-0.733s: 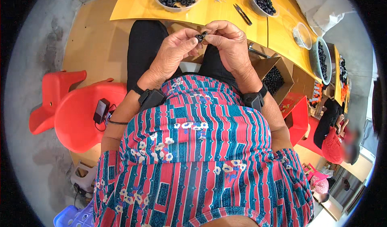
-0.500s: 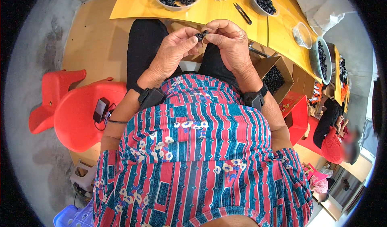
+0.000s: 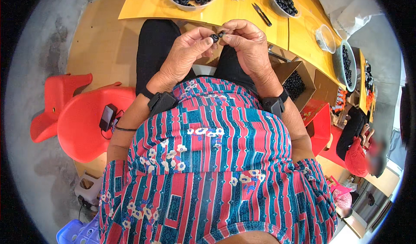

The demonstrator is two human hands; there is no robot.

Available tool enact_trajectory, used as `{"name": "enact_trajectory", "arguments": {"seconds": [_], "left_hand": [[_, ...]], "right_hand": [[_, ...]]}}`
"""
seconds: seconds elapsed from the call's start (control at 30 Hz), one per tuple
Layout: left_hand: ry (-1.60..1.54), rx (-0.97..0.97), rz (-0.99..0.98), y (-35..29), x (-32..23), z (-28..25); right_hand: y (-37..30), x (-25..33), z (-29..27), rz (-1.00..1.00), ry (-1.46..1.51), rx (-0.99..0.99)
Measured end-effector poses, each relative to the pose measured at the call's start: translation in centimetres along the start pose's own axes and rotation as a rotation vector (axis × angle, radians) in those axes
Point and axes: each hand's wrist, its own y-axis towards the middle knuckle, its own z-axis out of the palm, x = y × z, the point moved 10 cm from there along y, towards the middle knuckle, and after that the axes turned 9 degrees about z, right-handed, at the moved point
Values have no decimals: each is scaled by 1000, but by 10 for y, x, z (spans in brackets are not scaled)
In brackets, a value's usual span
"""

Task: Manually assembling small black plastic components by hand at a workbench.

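Over my lap, just short of the table's near edge, both hands meet at the fingertips. My left hand (image 3: 189,49) pinches a small round black part (image 3: 214,38) with a hole in its face. My right hand (image 3: 245,40) closes thumb and forefinger on a second small black piece (image 3: 221,34), close beside the first. Whether the two pieces touch or join is too small to tell. A clear bowl (image 3: 173,2) of similar black round parts stands on the yellow table (image 3: 147,3) ahead of my hands.
Black thread snips (image 3: 261,15) lie on the table, near a second bowl (image 3: 294,14) of black parts. Farther right are a small clear tub (image 3: 325,39) and a green basin (image 3: 353,77). Below sits a cardboard box (image 3: 289,70). Red chairs (image 3: 86,127) stand left; a person (image 3: 357,157) sits far right.
My hands stay together in nearly the same place. The right fingers have shifted slightly up, and the small black piece in them shows a little differently.
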Motion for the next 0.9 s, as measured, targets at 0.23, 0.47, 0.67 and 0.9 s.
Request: {"name": "enact_trajectory", "arguments": {"seconds": [0.23,0.47,0.67,0.9], "left_hand": [[-6,23,10,-6,-4,3],[2,17,13,-11,-6,3],[15,25,8,-13,-7,3],[37,17,-8,-13,-8,2]], "right_hand": [[-5,-1,4,-5,-21,5],[-8,-2,9,4,-22,3],[-9,-3,10,1,-71,-5],[-8,4,13,-27,-163,1]]}}
